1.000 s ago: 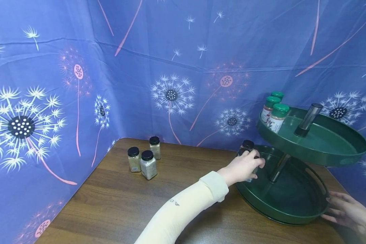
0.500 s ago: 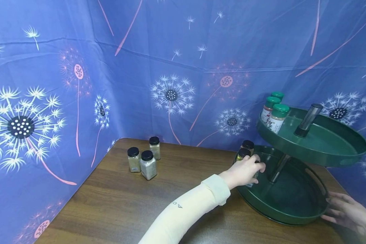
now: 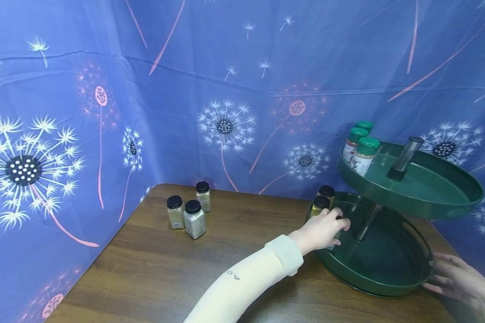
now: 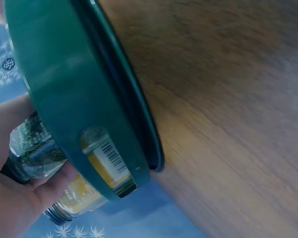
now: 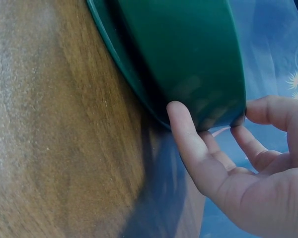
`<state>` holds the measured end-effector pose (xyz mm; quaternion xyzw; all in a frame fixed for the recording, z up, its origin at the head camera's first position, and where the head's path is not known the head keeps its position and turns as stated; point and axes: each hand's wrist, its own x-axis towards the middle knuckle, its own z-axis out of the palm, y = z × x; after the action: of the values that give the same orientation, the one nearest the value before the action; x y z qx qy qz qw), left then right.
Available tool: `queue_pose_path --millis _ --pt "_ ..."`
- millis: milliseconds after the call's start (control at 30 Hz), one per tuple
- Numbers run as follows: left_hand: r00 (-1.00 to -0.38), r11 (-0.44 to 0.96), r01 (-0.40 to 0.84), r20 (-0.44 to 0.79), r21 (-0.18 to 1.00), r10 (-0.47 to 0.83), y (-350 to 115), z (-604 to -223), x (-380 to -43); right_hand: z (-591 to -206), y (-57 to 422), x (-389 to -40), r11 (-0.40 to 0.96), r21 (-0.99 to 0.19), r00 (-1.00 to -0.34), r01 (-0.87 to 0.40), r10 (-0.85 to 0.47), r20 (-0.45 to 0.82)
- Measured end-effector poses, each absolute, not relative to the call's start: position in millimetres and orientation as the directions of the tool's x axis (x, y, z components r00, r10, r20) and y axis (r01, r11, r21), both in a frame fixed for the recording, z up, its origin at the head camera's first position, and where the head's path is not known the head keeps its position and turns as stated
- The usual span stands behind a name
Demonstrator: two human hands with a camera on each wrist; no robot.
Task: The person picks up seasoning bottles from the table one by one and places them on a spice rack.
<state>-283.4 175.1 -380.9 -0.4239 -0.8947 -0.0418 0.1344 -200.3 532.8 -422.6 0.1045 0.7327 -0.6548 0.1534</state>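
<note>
Over the left part of the green two-tier rack's lower tray (image 3: 381,282), my left hand (image 3: 321,229) grips a spice jar (image 4: 32,144) with dark green contents, mostly covered by the fingers in the head view. Right behind it stands a yellow-labelled jar (image 3: 320,205) with a black lid; its label shows through the tray's handle slot in the left wrist view. Another black-lidded jar (image 3: 326,192) is farther back. My right hand (image 3: 460,280) touches the tray's right side, its relaxed fingertips (image 5: 179,111) against the outer wall and rim.
The upper tray (image 3: 432,204) overhangs the lower one and carries several green-lidded jars (image 3: 363,157) at its left edge. Three black-lidded jars stand on the wooden table (image 3: 234,255) at left: a pale one (image 3: 195,222), a yellowish one (image 3: 175,215), another behind (image 3: 203,197). Patterned blue cloth (image 3: 226,67) surrounds the table.
My left hand has shifted slightly toward me with the jar, and the yellow-labelled jar behind it has come into fuller view. The right hand keeps its place at the tray.
</note>
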Motion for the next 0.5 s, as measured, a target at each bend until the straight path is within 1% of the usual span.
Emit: queue_pose_path --millis 167,267,367,500 --pt "-0.591 0.627 0.778 0.298 -0.034 0.750 172.6 -387.2 -284.4 -421.7 529.7 -200.7 0.149 -0.921 -0.928 0.359 -0.049 -0.369" --pt "-0.591 0.627 0.778 0.298 -0.037 0.750 172.0 -388.1 -285.1 -420.3 528.5 -200.3 0.135 -0.923 -0.927 0.361 -0.056 -0.371" --pt "-0.582 0.623 0.780 0.299 -0.056 0.756 171.3 -387.0 -285.2 -422.0 529.7 -198.3 0.085 -0.932 -0.932 0.352 -0.065 -0.358" --pt "-0.568 0.615 0.783 0.293 -0.093 0.769 169.5 -382.3 -283.8 -424.2 531.4 -197.2 0.083 -0.934 -0.934 0.346 -0.062 -0.352"
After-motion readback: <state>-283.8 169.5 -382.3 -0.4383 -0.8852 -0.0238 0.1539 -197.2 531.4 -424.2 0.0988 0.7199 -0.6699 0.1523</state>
